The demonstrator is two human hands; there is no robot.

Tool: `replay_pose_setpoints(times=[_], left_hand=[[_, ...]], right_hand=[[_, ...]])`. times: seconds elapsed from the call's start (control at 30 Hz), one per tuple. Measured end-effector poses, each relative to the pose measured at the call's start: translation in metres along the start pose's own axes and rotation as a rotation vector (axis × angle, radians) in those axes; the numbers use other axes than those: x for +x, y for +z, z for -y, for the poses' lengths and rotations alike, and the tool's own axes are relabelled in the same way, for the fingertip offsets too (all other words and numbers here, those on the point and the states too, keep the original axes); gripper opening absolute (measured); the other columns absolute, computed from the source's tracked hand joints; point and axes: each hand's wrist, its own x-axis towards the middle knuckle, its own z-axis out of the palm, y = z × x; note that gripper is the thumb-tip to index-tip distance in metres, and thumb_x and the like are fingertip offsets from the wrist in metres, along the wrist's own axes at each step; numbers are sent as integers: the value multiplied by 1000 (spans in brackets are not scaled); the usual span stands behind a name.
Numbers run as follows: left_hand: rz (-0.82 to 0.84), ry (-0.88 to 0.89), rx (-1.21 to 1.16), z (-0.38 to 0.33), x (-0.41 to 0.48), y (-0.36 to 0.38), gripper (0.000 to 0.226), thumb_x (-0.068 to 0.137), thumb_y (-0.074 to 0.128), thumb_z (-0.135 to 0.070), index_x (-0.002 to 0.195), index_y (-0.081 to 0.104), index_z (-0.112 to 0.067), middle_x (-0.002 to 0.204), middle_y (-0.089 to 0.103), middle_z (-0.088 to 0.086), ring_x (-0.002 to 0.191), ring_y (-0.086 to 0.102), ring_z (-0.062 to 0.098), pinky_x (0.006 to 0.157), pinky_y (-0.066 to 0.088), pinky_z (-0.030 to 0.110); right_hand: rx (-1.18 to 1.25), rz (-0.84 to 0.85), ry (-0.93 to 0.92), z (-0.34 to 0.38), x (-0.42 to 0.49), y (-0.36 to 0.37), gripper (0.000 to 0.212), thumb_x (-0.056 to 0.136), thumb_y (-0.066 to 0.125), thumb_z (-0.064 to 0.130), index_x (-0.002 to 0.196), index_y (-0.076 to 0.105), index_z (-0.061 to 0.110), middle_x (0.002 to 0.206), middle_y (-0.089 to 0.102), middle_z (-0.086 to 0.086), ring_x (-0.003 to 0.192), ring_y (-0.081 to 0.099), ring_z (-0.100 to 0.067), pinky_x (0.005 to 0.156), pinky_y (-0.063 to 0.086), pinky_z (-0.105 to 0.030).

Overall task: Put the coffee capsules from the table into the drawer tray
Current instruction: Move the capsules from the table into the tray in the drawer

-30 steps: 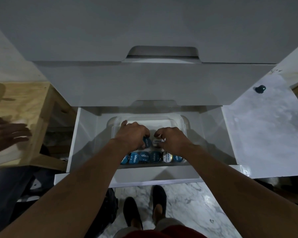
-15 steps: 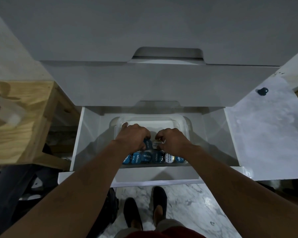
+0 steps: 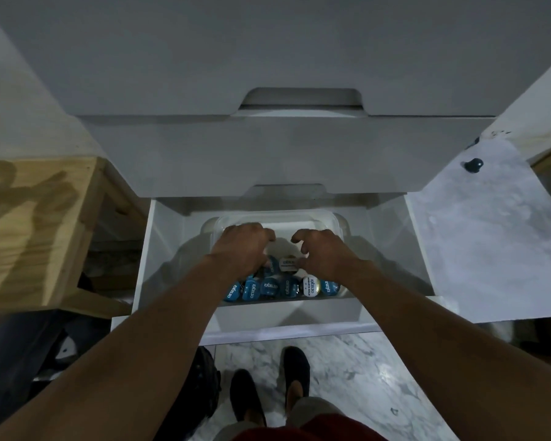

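Nearest us, our shoes [image 3: 246,396] stand on the marble floor [image 3: 363,374], and both forearms reach over the front of the open drawer [image 3: 283,313]. Inside it sits the clear tray [image 3: 277,214]. Along the tray's near wall a row of coffee capsules [image 3: 269,288] lies lid-up, mostly blue with one white among them. Just behind that row a second is begun: a white-lidded capsule [image 3: 287,264] rests beside a blue one half hidden under our left hand [image 3: 242,249]. That hand hangs over the tray with its fingers curled downward, and we cannot tell whether its palm holds anything. Our right hand [image 3: 326,256] hovers beside it, fingers loosely hooked and holding nothing, the thumb close to the white-lidded capsule. Beyond the hands the far part of the tray shows bare plastic, so there is room for more. Farther off are the closed drawer fronts [image 3: 283,154]. To the left is the wooden table [image 3: 29,218], with no capsules on the part we see. To the right is a pale surface [image 3: 477,249] with a small dark object [image 3: 474,165] we cannot identify. We judge the task partly done; how many capsules remain out of view we cannot say.
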Motion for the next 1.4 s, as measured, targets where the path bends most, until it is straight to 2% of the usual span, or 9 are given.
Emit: replay_pose_setpoints(times=[0.17, 0.33, 0.57, 0.7, 0.8, 0.97, 1.17, 1.3, 1.4], left_hand=[[-137, 62, -22, -10, -4, -30, 38, 90, 60, -33, 124, 57, -18, 124, 59, 10, 112, 55, 29, 94, 46, 39], [-262, 200, 10, -60, -10, -64, 32, 92, 55, -32, 118, 60, -14, 119, 61, 13, 111, 56, 32, 90, 46, 39], [-412, 296, 74, -186, -17, -84, 26, 93, 48, -28, 111, 58, -12, 114, 57, 12, 105, 56, 33, 82, 46, 39], [-504, 313, 49, -277, -15, -75, 27, 93, 49, -27, 115, 55, -11, 117, 55, 10, 109, 54, 31, 84, 48, 43], [-480, 329, 48, -340, -12, -55, 28, 95, 47, -26, 117, 52, -11, 118, 52, 9, 109, 52, 28, 82, 46, 40], [-458, 326, 33, -407, 4, -36, 27, 95, 47, -28, 117, 51, -13, 118, 52, 7, 106, 52, 25, 80, 46, 34], [-420, 271, 30, -432, 46, -34, 24, 94, 48, -26, 114, 53, -12, 114, 54, 7, 102, 53, 25, 77, 47, 34], [-400, 217, 24, -427, 89, -37, 23, 95, 48, -24, 114, 53, -11, 114, 54, 7, 103, 53, 25, 79, 48, 35], [-393, 164, -2, -412, 135, -40, 22, 96, 45, -20, 115, 52, -11, 115, 53, 7, 104, 53, 24, 81, 45, 33]], right_hand=[[-133, -199, 39, -3, -30, -42, 36, 94, 57, 28, 127, 55, 17, 125, 63, -6, 111, 59, -24, 83, 40, -27], [-169, -446, 89, -25, -64, -79, 24, 87, 56, 20, 107, 63, 8, 110, 66, -15, 98, 62, -35, 83, 50, -36], [-245, -655, 148, -103, -143, -127, 21, 87, 55, 16, 102, 62, 4, 100, 61, -15, 86, 60, -37, 76, 52, -41], [-242, -688, 198, -182, -205, -142, 23, 89, 55, 23, 103, 61, 6, 101, 60, -13, 85, 60, -33, 76, 53, -40], [-204, -689, 239, -239, -248, -148, 26, 91, 55, 27, 111, 61, 11, 107, 61, -9, 90, 61, -29, 76, 49, -33], [-142, -698, 283, -310, -284, -162, 31, 90, 57, 26, 117, 60, 13, 112, 63, -9, 94, 62, -25, 79, 49, -31], [-93, -670, 256, -349, -257, -176, 32, 90, 58, 26, 119, 60, 13, 111, 64, -8, 95, 62, -26, 81, 50, -32], [-90, -627, 206, -353, -205, -190, 31, 90, 55, 26, 119, 59, 14, 114, 62, -7, 99, 61, -26, 83, 48, -33], [-97, -573, 165, -352, -154, -204, 25, 90, 54, 23, 111, 60, 11, 108, 62, -9, 94, 59, -28, 82, 50, -36]])
